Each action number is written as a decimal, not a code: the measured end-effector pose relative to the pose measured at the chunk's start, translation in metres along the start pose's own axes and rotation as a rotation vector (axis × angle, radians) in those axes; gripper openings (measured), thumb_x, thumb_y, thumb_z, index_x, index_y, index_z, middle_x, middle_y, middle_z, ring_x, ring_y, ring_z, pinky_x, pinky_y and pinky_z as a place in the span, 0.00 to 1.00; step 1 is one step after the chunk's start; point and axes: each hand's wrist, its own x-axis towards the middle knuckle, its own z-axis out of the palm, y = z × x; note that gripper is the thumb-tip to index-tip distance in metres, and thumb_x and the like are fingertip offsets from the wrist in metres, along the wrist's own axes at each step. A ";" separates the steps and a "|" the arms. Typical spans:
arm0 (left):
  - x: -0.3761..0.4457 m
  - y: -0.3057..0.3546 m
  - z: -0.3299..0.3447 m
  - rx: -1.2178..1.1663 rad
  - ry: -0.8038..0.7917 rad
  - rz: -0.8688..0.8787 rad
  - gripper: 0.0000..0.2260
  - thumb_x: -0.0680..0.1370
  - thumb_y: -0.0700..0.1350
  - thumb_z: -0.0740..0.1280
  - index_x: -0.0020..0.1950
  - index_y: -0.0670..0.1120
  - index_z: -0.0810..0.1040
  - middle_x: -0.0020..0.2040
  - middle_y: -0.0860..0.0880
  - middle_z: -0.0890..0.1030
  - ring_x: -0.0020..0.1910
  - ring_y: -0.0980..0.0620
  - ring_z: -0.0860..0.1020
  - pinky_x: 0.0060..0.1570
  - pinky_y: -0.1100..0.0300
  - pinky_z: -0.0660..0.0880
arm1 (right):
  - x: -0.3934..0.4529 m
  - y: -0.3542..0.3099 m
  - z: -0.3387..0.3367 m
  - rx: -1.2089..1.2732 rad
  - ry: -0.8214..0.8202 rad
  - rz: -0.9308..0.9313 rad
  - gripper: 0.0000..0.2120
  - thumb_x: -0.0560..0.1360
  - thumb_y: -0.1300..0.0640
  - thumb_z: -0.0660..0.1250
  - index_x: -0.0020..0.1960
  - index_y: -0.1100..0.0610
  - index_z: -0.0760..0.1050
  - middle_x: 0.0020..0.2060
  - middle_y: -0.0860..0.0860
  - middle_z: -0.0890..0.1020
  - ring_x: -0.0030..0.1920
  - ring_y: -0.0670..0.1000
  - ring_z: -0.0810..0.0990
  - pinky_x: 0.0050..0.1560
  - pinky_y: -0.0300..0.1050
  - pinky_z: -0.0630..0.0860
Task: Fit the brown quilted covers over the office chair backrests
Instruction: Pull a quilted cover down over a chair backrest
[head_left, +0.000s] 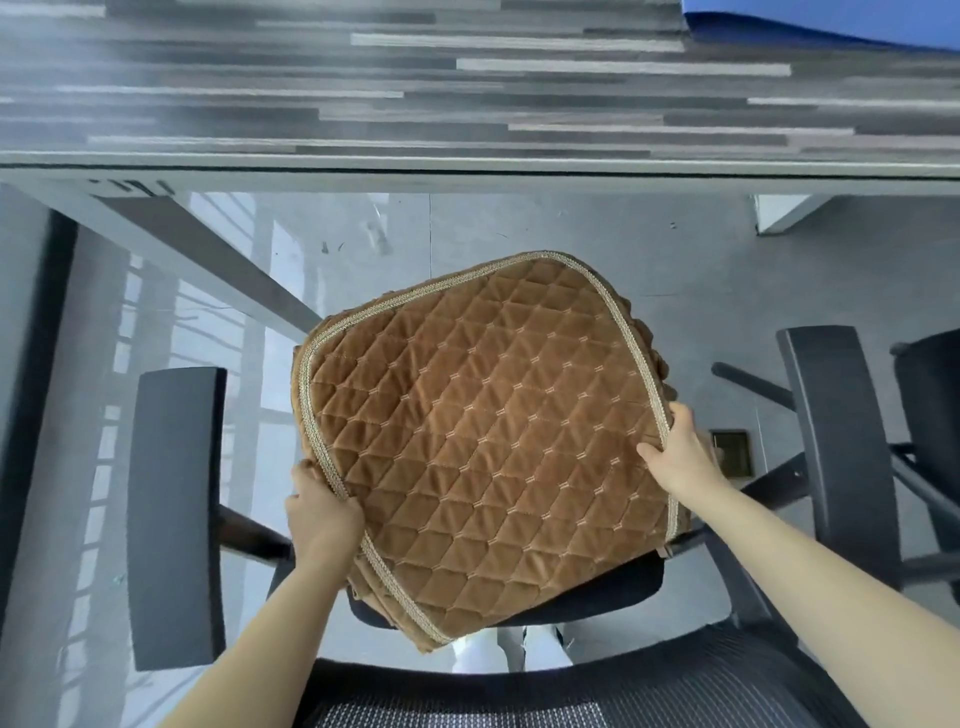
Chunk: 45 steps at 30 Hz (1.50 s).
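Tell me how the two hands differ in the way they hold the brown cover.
The left hand grips the cover at its lower left edge, fingers curled under the braided trim. The right hand grips the right edge, higher in the picture, thumb lying on the quilted top. Both hold the cover above the chair seat.

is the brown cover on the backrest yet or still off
Off. The brown quilted cover is held spread above the seat, left hand and right hand gripping its edges; the mesh backrest is bare.

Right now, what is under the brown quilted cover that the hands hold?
Under the brown quilted cover, gripped by the left hand and right hand, only the black seat rear edge shows. The rest of the seat is covered.
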 end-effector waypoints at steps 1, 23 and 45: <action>-0.003 -0.003 -0.001 -0.010 0.021 0.051 0.26 0.76 0.35 0.62 0.73 0.46 0.60 0.62 0.34 0.71 0.58 0.34 0.72 0.48 0.48 0.66 | -0.006 0.000 0.001 -0.022 0.023 -0.032 0.31 0.76 0.52 0.66 0.73 0.49 0.53 0.60 0.61 0.74 0.61 0.64 0.71 0.60 0.57 0.69; 0.008 -0.006 0.020 0.463 0.042 0.307 0.40 0.74 0.44 0.67 0.79 0.45 0.48 0.75 0.35 0.55 0.71 0.33 0.58 0.71 0.43 0.58 | 0.005 -0.036 -0.009 -0.105 0.138 -0.052 0.29 0.75 0.54 0.68 0.70 0.62 0.60 0.63 0.64 0.65 0.62 0.66 0.67 0.58 0.58 0.71; 0.047 0.013 0.072 0.515 0.216 0.576 0.36 0.78 0.67 0.45 0.80 0.48 0.45 0.81 0.49 0.45 0.79 0.48 0.44 0.72 0.33 0.47 | 0.018 -0.035 0.053 -0.576 0.267 -0.531 0.34 0.79 0.39 0.48 0.79 0.49 0.39 0.79 0.55 0.45 0.78 0.60 0.44 0.73 0.67 0.51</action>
